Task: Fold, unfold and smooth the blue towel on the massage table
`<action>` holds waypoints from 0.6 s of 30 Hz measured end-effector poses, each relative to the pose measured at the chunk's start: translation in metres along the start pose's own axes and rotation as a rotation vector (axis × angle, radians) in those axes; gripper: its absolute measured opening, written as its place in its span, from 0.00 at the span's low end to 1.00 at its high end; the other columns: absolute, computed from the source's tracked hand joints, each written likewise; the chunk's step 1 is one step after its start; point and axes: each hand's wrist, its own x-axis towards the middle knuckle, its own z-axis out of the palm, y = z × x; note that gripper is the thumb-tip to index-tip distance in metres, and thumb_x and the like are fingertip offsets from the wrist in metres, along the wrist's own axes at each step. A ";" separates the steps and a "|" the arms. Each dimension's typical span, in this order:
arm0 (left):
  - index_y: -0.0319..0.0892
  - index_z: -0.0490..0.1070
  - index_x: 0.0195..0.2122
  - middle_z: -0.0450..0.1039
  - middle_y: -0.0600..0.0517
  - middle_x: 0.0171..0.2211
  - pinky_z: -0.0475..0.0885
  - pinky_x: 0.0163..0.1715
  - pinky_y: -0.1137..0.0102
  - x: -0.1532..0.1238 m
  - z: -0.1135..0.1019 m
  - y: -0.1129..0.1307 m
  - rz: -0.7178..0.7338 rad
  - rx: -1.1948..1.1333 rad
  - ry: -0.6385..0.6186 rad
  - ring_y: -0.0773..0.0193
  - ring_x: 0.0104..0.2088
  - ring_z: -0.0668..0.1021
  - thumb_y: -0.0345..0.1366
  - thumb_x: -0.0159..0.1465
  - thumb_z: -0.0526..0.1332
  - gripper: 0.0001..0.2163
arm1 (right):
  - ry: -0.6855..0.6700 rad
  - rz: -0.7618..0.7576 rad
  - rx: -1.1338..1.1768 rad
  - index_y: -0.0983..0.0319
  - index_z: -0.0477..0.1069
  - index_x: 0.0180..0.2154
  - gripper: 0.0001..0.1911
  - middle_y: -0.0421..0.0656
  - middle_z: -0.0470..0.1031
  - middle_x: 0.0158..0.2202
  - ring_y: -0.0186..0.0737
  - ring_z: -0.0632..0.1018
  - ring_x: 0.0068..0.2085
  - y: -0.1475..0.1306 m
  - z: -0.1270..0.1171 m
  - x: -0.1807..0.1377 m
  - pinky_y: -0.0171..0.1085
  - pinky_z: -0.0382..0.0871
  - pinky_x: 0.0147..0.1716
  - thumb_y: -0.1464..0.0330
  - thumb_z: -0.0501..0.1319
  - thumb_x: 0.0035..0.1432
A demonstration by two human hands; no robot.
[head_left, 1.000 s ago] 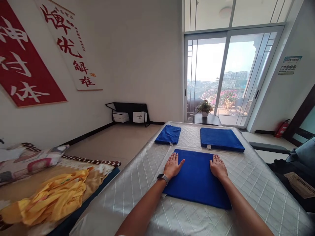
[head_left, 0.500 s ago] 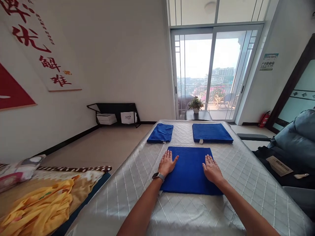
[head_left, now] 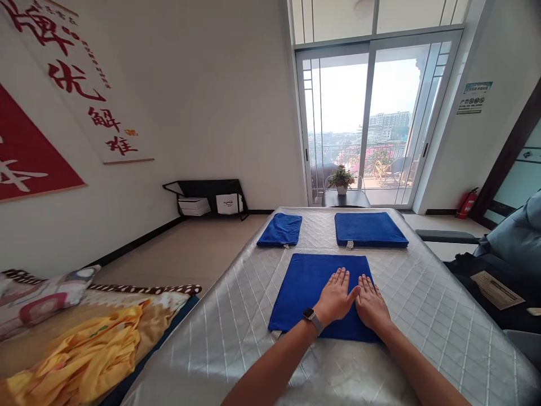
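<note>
1. The blue cloth [head_left: 298, 287] lay flat on the quilted silver cover [head_left: 236, 307], directly in front of the person.
2. The left hand [head_left: 336, 300] rested palm-down on it, unclenched, fingers straight, with a watch [head_left: 311, 319] at the wrist.
3. The right hand [head_left: 373, 307] was likewise loose and flattened, over the cloth's right side. The left thumb seemed to touch it, though the overlap made contact hard to confirm.
4. Farther back on the cover lay a small folded cloth [head_left: 280, 229], left, and a wider folded cloth [head_left: 369, 228], right, both blue.
5. A yellow fabric [head_left: 93, 349] lay crumpled well to the left.
</note>
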 end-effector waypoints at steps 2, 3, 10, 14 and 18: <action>0.35 0.48 0.73 0.51 0.39 0.72 0.54 0.70 0.56 0.005 0.011 0.026 0.104 -0.049 -0.025 0.55 0.73 0.53 0.51 0.75 0.36 0.32 | -0.006 -0.022 -0.013 0.71 0.48 0.72 0.34 0.51 0.44 0.75 0.46 0.46 0.74 0.004 0.003 0.000 0.46 0.40 0.71 0.68 0.44 0.68; 0.35 0.48 0.73 0.52 0.39 0.72 0.53 0.70 0.56 0.006 0.014 0.031 0.116 -0.065 -0.039 0.55 0.73 0.53 0.51 0.75 0.36 0.32 | -0.005 -0.027 -0.013 0.70 0.48 0.72 0.34 0.50 0.44 0.75 0.46 0.46 0.74 0.005 0.004 0.000 0.46 0.40 0.71 0.68 0.44 0.67; 0.37 0.49 0.73 0.51 0.41 0.72 0.52 0.71 0.53 -0.018 0.002 -0.029 -0.091 0.009 -0.058 0.52 0.73 0.53 0.55 0.73 0.36 0.35 | 0.040 0.014 -0.001 0.74 0.48 0.71 0.35 0.53 0.46 0.74 0.47 0.48 0.74 0.002 0.009 0.006 0.48 0.39 0.71 0.61 0.41 0.70; 0.38 0.50 0.73 0.52 0.41 0.72 0.53 0.70 0.52 -0.051 -0.018 -0.084 -0.293 0.065 -0.064 0.52 0.73 0.54 0.57 0.73 0.36 0.36 | 0.057 0.012 -0.015 0.74 0.48 0.71 0.35 0.53 0.45 0.74 0.47 0.47 0.74 0.001 0.010 0.006 0.48 0.39 0.71 0.61 0.40 0.70; 0.34 0.51 0.72 0.52 0.40 0.72 0.53 0.71 0.54 -0.084 -0.027 -0.119 -0.416 0.134 -0.029 0.52 0.73 0.54 0.59 0.72 0.35 0.38 | 0.053 0.009 -0.005 0.74 0.48 0.71 0.36 0.54 0.45 0.74 0.48 0.48 0.74 0.002 0.011 0.006 0.49 0.38 0.71 0.61 0.40 0.70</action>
